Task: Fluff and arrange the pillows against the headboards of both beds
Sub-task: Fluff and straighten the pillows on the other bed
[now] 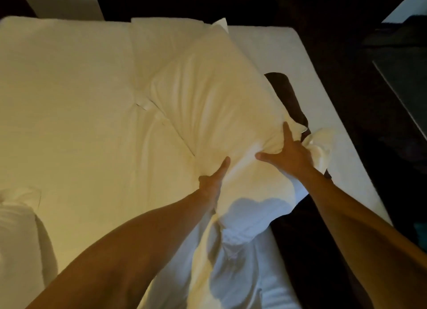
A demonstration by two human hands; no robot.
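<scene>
A large white pillow (208, 100) lies diagonally across the right half of the bed (64, 105), its far corner near the bed's top edge. My left hand (213, 181) grips the pillow's near edge from the left, thumb stretched up along the fabric. My right hand (288, 153) clutches the near right corner, fingers spread and bunching the cover. A second white pillow (20, 234) sits at the left edge of view on the bed. Rumpled white bedding (245, 251) lies below the held pillow.
A dark brown cushion or bolster (291, 100) pokes out from behind the pillow on the right. A white strip of mattress (312, 89) runs along the right side. Beyond it is dark floor and a dark piece of furniture (406, 89) at far right.
</scene>
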